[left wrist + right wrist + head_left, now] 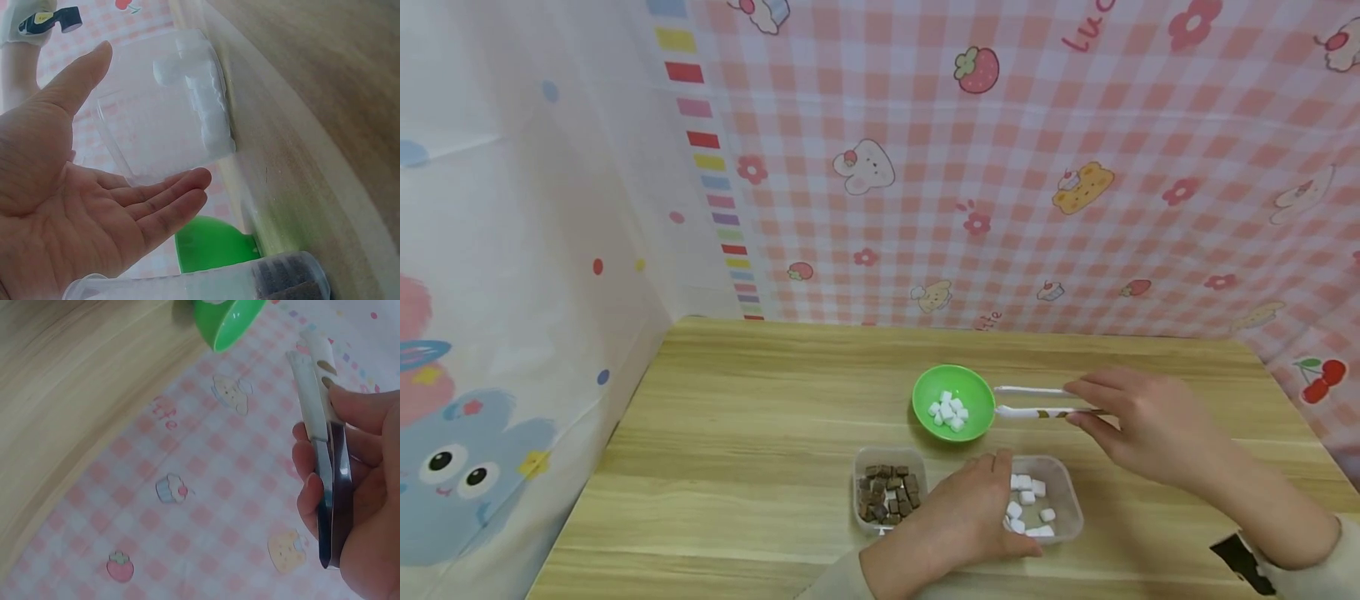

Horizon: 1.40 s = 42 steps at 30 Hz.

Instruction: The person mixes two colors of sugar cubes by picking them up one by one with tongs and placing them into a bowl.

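My right hand point(1150, 421) pinches a pair of tongs point(1037, 412) with white ends and metal arms. Their tips point left, stand slightly apart with nothing between them, and lie right by the rim of a green bowl point(931, 417). White cubes point(947, 410) are gathered in that bowl. Around the left end of a clear plastic container point(1071, 508) reaches my left hand point(962, 517), its fingers at the back and its thumb at the front. In the left wrist view the fingers point(165, 212) are fairly straight. More white cubes point(1026, 497) lie in this container, partly hidden by the hand.
A second clear container point(859, 475) with brown cubes point(887, 492) stands left of my left hand, partly covered by it. All stand on a wood-grain table point(745, 433). A checked pink cloth point(925, 225) hangs along the back, and a white printed cloth point(535, 208) at the left.
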Tool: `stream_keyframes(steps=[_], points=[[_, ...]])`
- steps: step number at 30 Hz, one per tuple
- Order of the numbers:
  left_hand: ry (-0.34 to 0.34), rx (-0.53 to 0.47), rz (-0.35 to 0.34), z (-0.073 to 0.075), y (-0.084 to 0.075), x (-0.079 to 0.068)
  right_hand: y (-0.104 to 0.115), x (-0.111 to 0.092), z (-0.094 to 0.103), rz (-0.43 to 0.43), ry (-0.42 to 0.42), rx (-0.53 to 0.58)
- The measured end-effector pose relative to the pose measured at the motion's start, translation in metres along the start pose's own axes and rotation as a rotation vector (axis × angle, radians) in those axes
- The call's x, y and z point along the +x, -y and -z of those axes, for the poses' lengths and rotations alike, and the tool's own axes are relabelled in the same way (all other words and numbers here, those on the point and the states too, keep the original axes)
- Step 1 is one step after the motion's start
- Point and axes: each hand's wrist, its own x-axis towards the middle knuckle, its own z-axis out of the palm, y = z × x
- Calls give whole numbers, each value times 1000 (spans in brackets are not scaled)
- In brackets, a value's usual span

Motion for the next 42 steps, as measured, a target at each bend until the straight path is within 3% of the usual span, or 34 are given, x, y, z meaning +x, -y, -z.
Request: stream_keyframes(steps=[10, 17, 30, 42], points=[[13, -10, 14, 0, 0, 1, 0, -16, 18, 52, 66, -28], [-17, -7, -7, -1, 1, 1, 5, -24, 19, 92, 169, -26], [-21, 8, -29, 1, 1, 0, 24, -30, 2, 141, 302, -56], [-4, 13, -27, 3, 1, 0, 30, -29, -9, 206, 348, -108]])
